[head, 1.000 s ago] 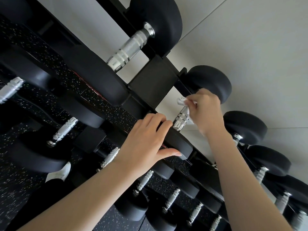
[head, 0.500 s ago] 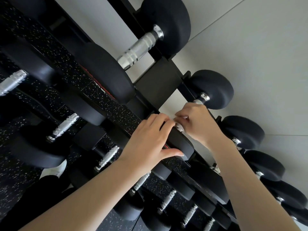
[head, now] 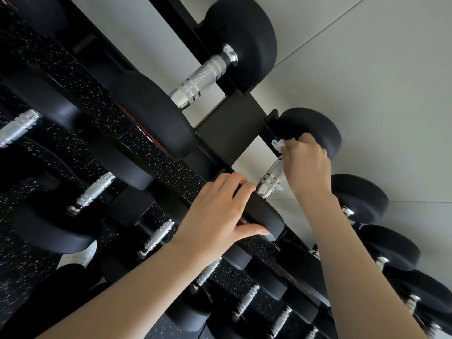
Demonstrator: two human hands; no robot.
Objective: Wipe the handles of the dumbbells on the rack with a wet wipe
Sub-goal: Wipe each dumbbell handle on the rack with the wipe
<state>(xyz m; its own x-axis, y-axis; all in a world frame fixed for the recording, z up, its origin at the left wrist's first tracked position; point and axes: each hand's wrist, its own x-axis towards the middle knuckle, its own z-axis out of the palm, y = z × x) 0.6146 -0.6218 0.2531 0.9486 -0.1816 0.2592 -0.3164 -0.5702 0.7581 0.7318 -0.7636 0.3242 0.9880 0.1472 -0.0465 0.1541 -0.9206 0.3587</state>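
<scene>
A black dumbbell rack (head: 227, 133) runs diagonally through the view with several black dumbbells on its tiers. My right hand (head: 305, 167) grips a white wet wipe (head: 278, 144) wrapped round the far end of a silver knurled handle (head: 270, 178), close to the far head (head: 310, 128). The handle's near half is bare. My left hand (head: 217, 211) rests over the same dumbbell's near head (head: 265, 214), fingers curled over its edge and thumb stretched along its front.
A larger dumbbell with a bare silver handle (head: 203, 77) lies up and left on the top tier. Smaller dumbbells (head: 359, 196) continue to the right. Lower tiers hold more handles (head: 93, 192). A pale wall (head: 367, 69) stands behind; speckled black floor (head: 24, 265) and a white shoe (head: 80, 255) below.
My right hand slid the wipe from the handle's near end back up to its far end, uncovering the near part. The left hand stayed on the near head.
</scene>
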